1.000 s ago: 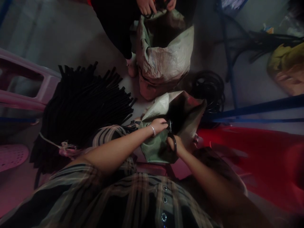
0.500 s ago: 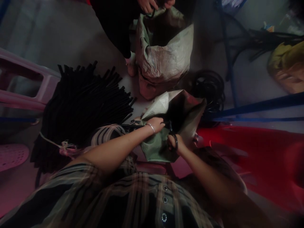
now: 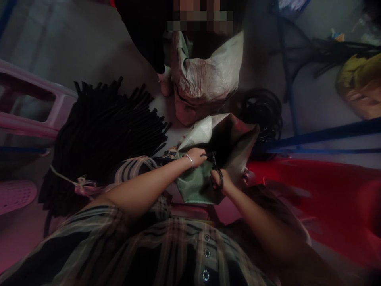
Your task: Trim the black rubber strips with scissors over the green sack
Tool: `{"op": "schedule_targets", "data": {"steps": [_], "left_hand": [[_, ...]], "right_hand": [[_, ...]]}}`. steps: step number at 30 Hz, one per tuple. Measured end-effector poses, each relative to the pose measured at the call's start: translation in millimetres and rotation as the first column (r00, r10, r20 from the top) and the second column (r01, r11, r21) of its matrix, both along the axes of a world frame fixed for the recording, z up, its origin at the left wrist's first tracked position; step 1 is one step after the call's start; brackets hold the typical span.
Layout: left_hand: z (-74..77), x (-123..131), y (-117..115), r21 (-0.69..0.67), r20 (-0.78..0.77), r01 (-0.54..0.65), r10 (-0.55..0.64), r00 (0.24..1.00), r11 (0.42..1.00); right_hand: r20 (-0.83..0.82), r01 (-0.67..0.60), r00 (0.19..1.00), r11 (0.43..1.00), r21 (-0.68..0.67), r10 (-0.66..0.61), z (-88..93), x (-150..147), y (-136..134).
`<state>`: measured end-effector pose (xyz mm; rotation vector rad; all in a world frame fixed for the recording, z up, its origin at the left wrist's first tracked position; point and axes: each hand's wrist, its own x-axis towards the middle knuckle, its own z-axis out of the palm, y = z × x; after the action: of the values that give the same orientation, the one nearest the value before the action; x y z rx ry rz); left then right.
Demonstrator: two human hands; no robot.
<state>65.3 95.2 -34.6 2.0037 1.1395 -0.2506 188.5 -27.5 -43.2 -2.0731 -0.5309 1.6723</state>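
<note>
My left hand [image 3: 196, 157], with a bracelet at the wrist, is closed around a black strip [image 3: 210, 153] whose end sticks out past the fingers. More of the strip shows behind my forearm. Black-handled scissors [image 3: 220, 178] are gripped in my right hand [image 3: 219, 182], their small blades up against the strip's end. Both hands are over the mouth of an open sack [image 3: 190, 190], whose dark inside I cannot make out. To the left lies a thick bundle of black strips [image 3: 104, 123], tied with a pale cord [image 3: 64, 176].
A larger sack [image 3: 211, 77] stands ahead, beside another person's foot [image 3: 165, 81]; that person's hands are blurred out. Coiled black tubing [image 3: 263, 113] lies to its right. Around are a pink stool [image 3: 61, 111], blue metal bars [image 3: 327, 133], a red surface [image 3: 321, 198] and a yellow bag [image 3: 357, 79].
My hands stay almost in place, still holding the strip and the scissors. The whole view has shifted very slightly.
</note>
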Motion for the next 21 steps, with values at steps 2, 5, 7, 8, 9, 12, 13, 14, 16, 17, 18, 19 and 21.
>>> {"op": "schedule_targets", "data": {"steps": [2, 5, 7, 8, 9, 12, 13, 14, 16, 17, 18, 19, 21], "left_hand": [[-0.3, 0.0, -0.1, -0.01, 0.018, -0.009, 0.01, 1.0, 1.0], [-0.7, 0.2, 0.9, -0.013, 0.042, -0.054, 0.054, 0.998, 0.998], [0.1, 0.7, 1.7, -0.036, 0.056, -0.129, 0.131, 0.99, 0.991], [1.1, 1.1, 1.7, -0.065, 0.063, -0.176, 0.18, 0.982, 0.982], [2.5, 1.7, 1.3, -0.108, 0.072, -0.222, 0.231, 0.97, 0.969], [7.2, 4.2, -2.7, -0.271, 0.096, -0.313, 0.349, 0.932, 0.91], [8.5, 5.1, -4.5, -0.314, 0.104, -0.32, 0.368, 0.924, 0.894], [9.4, 6.0, -6.4, -0.344, 0.109, -0.322, 0.378, 0.919, 0.882], [9.6, 7.3, -9.6, -0.366, 0.116, -0.307, 0.37, 0.922, 0.879], [9.0, 7.7, -10.7, -0.364, 0.119, -0.297, 0.361, 0.925, 0.883], [8.2, 8.0, -11.7, -0.359, 0.122, -0.29, 0.352, 0.928, 0.887], [7.1, 8.1, -12.4, -0.355, 0.129, -0.283, 0.347, 0.929, 0.891], [5.2, 8.3, -13.4, -0.354, 0.145, -0.278, 0.346, 0.927, 0.893]], "right_hand": [[0.027, -0.017, 0.999, 1.0, -0.021, 0.018, 1.0, -0.3, 0.4], [0.076, -0.021, 0.997, 0.999, -0.027, 0.023, 2.7, 0.7, 2.0], [0.083, -0.063, 0.994, 0.998, -0.007, 0.064, 3.2, 2.7, 3.4], [0.08, -0.104, 0.991, 0.995, 0.008, 0.103, 2.8, 3.9, 3.9], [0.076, -0.155, 0.985, 0.988, 0.019, 0.153, 2.0, 5.1, 4.0], [0.045, -0.257, 0.966, 0.965, 0.058, 0.254, -3.7, 6.6, 2.2], [0.028, -0.268, 0.963, 0.961, 0.073, 0.267, -6.1, 6.4, 1.1], [0.012, -0.275, 0.961, 0.958, 0.082, 0.275, -8.5, 6.0, 0.1], [-0.004, -0.275, 0.961, 0.958, 0.081, 0.277, -12.0, 4.9, -1.1], [0.001, -0.278, 0.96, 0.958, 0.07, 0.279, -12.7, 4.5, -1.0], [0.008, -0.283, 0.959, 0.957, 0.059, 0.284, -12.7, 4.4, -0.6], [0.016, -0.288, 0.958, 0.956, 0.054, 0.288, -11.9, 4.4, 0.2], [0.03, -0.299, 0.954, 0.952, 0.067, 0.298, -9.0, 4.9, 2.3]]}}
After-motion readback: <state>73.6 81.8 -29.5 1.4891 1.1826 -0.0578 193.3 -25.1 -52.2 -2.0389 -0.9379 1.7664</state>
